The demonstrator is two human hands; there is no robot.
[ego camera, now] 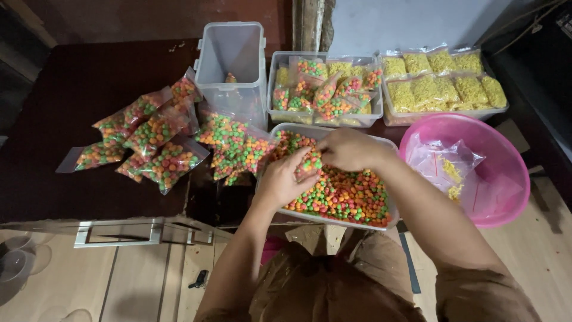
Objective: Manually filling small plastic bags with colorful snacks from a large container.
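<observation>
Fingers of the left hand curl closed around a small clear bag partly filled with orange, green and yellow round snacks, while the right hand bends down over the bag's top with its fingers pinched shut on the bag's edge. Both hands meet above the near tray, a shallow white tub heaped with the same coloured balls, so the small bag hangs just over that heap.

Counting what lies around: about seven or eight filled bags of the coloured snacks sit in a loose pile on the dark table to the left, and a couple more lean against the tray's left rim. One tall clear tub stands behind them, almost empty, with a single bit of colour at its bottom. Beside it one clear box holds many packed bags, coloured ones on top of yellow ones; I cannot count them exactly. Further right, a second clear box carries roughly eight bags of yellow noodle-like snack in two rows. One pink bowl sits at the right, touching the tray's corner, with crumpled empty clear bags and a few yellow crumbs inside. The person's forearms cross over the tray's near edge.
</observation>
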